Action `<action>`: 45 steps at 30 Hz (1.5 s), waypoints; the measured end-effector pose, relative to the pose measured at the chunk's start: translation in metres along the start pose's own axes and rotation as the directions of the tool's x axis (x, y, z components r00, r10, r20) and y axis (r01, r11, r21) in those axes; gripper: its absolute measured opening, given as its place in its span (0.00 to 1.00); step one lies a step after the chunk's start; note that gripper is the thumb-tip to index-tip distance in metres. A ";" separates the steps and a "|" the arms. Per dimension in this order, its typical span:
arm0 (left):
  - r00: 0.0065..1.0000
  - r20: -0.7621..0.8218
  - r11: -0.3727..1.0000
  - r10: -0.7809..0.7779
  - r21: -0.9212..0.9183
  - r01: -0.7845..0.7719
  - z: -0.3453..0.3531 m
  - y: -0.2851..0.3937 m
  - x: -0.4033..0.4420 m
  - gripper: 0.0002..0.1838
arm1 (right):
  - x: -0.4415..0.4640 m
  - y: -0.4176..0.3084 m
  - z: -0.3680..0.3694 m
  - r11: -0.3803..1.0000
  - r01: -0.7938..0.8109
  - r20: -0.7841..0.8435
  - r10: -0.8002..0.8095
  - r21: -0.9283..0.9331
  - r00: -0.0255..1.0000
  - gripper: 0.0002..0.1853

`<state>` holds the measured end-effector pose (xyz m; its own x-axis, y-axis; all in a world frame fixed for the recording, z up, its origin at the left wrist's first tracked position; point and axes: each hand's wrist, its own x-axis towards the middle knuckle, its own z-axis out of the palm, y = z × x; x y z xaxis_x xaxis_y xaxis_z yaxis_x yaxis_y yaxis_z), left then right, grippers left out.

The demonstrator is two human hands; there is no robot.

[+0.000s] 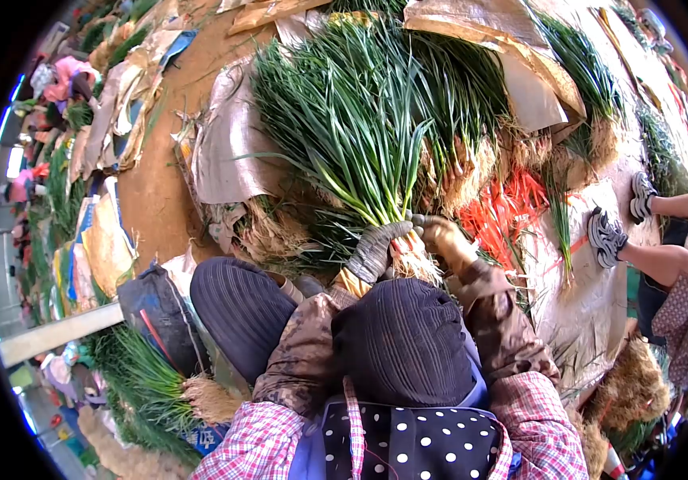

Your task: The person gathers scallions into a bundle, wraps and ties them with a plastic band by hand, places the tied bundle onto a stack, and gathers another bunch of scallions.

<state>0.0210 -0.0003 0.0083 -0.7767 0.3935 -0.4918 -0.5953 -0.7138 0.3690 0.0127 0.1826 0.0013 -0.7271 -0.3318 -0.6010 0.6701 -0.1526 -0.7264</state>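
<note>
In front of my knees stands a bunch of green onions (376,192), leaves fanned away from me and pale roots toward my lap. My left hand (376,250), in a grey glove, is wrapped round its white stems from the left. From the right, my gloved right hand (444,240) is closed against the same stems, fingertips pressed near the left hand's. Whether a tie is between the fingers cannot be made out. Right of my right hand lies a heap of red plastic strips (494,218). More green onions (468,104) with tangled roots lie just beyond the bunch.
Woven sacks (236,132) lie left of the onions, and another sack (512,48) partly covers the pile. At right, a seated person's shoes (606,236) rest on pale sheeting. A dark bucket (164,320) and a rooted onion bundle (208,400) are at lower left.
</note>
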 end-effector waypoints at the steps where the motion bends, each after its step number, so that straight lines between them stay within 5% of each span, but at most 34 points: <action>1: 1.000 -0.018 1.000 0.004 0.002 -0.004 -0.001 -0.001 0.001 0.13 | 0.021 -0.007 0.000 0.982 -0.109 -0.001 0.111 0.151 0.994 0.19; 2: 0.999 -0.020 0.997 0.035 0.065 -0.033 -0.007 -0.004 0.003 0.11 | 0.017 -0.028 0.013 0.971 -0.127 -0.044 0.139 0.203 0.989 0.18; 5: 0.994 -0.019 0.962 0.108 0.254 -0.099 -0.028 -0.012 0.009 0.05 | 0.036 -0.025 0.033 0.994 0.086 -0.213 -0.100 -0.073 0.972 0.15; 12: 0.979 -0.110 0.933 0.171 0.339 -0.125 -0.025 -0.005 0.009 0.04 | 0.039 -0.006 0.040 0.972 0.222 -0.247 -0.233 -0.072 0.941 0.13; 16: 0.976 -0.137 0.934 0.166 0.340 -0.111 -0.025 -0.004 0.005 0.05 | 0.042 -0.013 0.038 0.957 0.125 -0.263 -0.195 -0.262 0.945 0.12; 22: 0.994 -0.042 0.962 0.104 0.257 -0.089 -0.025 -0.001 -0.003 0.06 | 0.041 0.010 0.046 0.989 0.139 -0.405 -0.148 -0.052 0.902 0.09; 23: 0.994 -0.032 0.973 0.101 0.212 -0.092 -0.022 -0.001 -0.006 0.07 | 0.041 0.011 0.046 0.985 0.061 -0.412 0.012 0.162 0.911 0.06; 24: 0.995 -0.021 0.982 0.098 0.167 -0.093 -0.012 0.002 -0.011 0.09 | 0.044 0.013 0.040 0.946 -0.027 -0.367 0.152 0.323 0.918 0.06; 26: 0.997 -0.025 0.971 0.079 0.228 -0.071 0.000 0.013 -0.017 0.09 | 0.063 0.051 0.017 0.913 -0.059 -0.256 0.174 0.403 0.951 0.08; 31: 0.995 -0.062 0.984 0.078 0.165 -0.067 -0.011 0.007 -0.013 0.11 | 0.039 0.005 0.046 0.731 -0.083 0.091 0.029 0.677 0.995 0.10; 32: 0.994 -0.080 0.983 0.068 0.175 -0.053 -0.012 0.007 -0.012 0.11 | 0.045 0.008 0.040 0.846 -0.013 0.083 -0.037 0.532 0.996 0.09; 34: 0.997 -0.048 0.994 0.063 0.094 -0.059 -0.001 0.012 -0.018 0.13 | 0.049 -0.001 0.038 0.838 -0.051 0.195 -0.067 0.543 0.978 0.07; 36: 0.999 -0.011 0.997 0.034 0.067 -0.033 -0.001 0.014 -0.019 0.13 | 0.048 -0.006 0.043 0.832 -0.035 0.108 -0.031 0.554 0.994 0.04; 42: 0.987 0.107 0.992 -0.119 -0.018 0.122 0.001 0.020 -0.023 0.16 | 0.056 -0.010 0.041 0.991 -0.002 -0.166 -0.020 -0.131 0.986 0.11; 43: 0.988 0.116 0.993 -0.098 -0.057 0.106 0.009 0.021 -0.028 0.17 | 0.058 -0.003 0.041 0.928 0.064 -0.236 -0.159 -0.366 0.959 0.14; 44: 0.989 0.123 0.991 -0.077 -0.097 0.089 0.016 0.022 -0.034 0.17 | 0.053 0.002 0.032 0.662 -0.001 -0.303 -0.342 -0.749 0.890 0.14; 45: 0.975 0.223 0.992 0.014 -0.127 0.015 0.010 0.020 -0.029 0.17 | 0.058 0.018 0.021 0.555 -0.061 -0.311 -0.369 -0.830 0.876 0.14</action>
<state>0.0303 -0.0203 0.0377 -0.8112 0.5028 -0.2985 -0.5758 -0.7758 0.2581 -0.0142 0.1409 -0.0397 -0.9305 0.0549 -0.3621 0.2920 0.7079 -0.6432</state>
